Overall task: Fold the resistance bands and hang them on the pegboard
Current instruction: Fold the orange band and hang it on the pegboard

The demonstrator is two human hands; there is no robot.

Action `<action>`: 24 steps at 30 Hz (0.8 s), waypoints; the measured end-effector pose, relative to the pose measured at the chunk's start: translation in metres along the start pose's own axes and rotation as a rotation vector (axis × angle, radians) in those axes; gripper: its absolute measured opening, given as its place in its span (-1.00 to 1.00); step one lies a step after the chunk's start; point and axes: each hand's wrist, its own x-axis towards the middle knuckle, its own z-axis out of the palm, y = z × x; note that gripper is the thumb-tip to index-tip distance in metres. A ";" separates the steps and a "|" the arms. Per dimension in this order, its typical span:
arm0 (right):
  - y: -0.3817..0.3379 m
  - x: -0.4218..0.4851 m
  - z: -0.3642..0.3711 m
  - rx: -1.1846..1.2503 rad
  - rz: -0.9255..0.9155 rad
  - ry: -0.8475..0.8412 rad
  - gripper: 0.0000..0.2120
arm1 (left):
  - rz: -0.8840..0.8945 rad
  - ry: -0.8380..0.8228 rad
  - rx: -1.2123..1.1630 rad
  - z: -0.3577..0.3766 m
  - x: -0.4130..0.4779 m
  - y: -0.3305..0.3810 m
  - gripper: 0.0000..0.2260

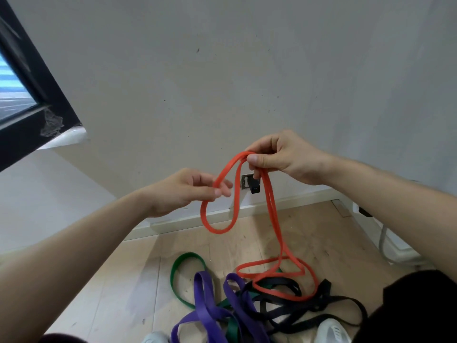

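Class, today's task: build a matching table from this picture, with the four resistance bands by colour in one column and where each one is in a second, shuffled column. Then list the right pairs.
Column one
1. orange band
2. green band
3. purple band
4. black band

Column two
A. on the floor, leftmost loop of the pile
B. on the floor, right side of the pile, partly under orange loops
C. pinched by the left hand and right hand, lower end trailing onto the pile
D. on the floor, broad loops in the pile's near left part

Pairs: 1-C, 2-A, 3-D, 4-B
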 end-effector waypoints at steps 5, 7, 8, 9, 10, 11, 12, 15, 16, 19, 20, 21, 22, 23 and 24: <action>0.002 0.001 -0.008 0.007 0.008 0.091 -0.89 | -0.048 0.110 0.272 0.000 0.000 -0.010 -0.84; 0.004 0.000 -0.010 0.002 0.015 0.108 -0.89 | -0.077 0.181 0.261 0.000 0.001 -0.011 -0.83; 0.005 0.000 -0.011 -0.001 0.018 0.117 -0.89 | -0.081 0.221 0.231 0.000 0.002 -0.012 -0.82; 0.006 0.001 -0.012 -0.001 0.019 0.127 -0.89 | -0.072 0.264 0.176 0.000 0.003 -0.012 -0.81; 0.007 0.001 -0.013 0.000 0.019 0.138 -0.89 | -0.058 0.311 0.092 -0.001 0.003 -0.012 -0.80; 0.009 0.001 -0.014 0.001 0.019 0.150 -0.87 | -0.043 0.361 -0.014 -0.001 0.004 -0.011 -0.81; 0.010 0.001 -0.015 0.001 0.020 0.163 -0.86 | -0.032 0.408 -0.132 -0.001 0.004 -0.010 -0.82; 0.014 0.001 -0.018 -0.021 0.036 0.187 -0.83 | -0.005 0.456 -0.454 -0.002 0.007 -0.004 -0.84; 0.015 0.001 -0.019 -0.036 0.042 0.190 -0.83 | 0.009 0.443 -0.533 -0.003 0.007 -0.001 -0.82; 0.019 0.001 -0.022 -0.069 0.060 0.197 -0.83 | 0.036 0.376 -0.730 -0.007 0.006 0.007 -0.78; 0.020 0.001 -0.023 -0.072 0.064 0.201 -0.83 | 0.031 0.359 -0.776 -0.008 0.005 0.009 -0.77; 0.021 0.001 -0.023 -0.071 0.068 0.202 -0.84 | 0.020 0.352 -0.801 -0.009 0.005 0.009 -0.76; 0.022 0.001 -0.024 -0.071 0.072 0.204 -0.85 | 0.006 0.353 -0.801 -0.010 0.005 0.009 -0.76; 0.022 0.001 -0.025 -0.074 0.074 0.203 -0.86 | -0.010 0.361 -0.776 -0.012 0.005 0.008 -0.77; 0.023 0.001 -0.025 -0.080 0.075 0.199 -0.87 | -0.026 0.368 -0.719 -0.012 0.004 0.006 -0.78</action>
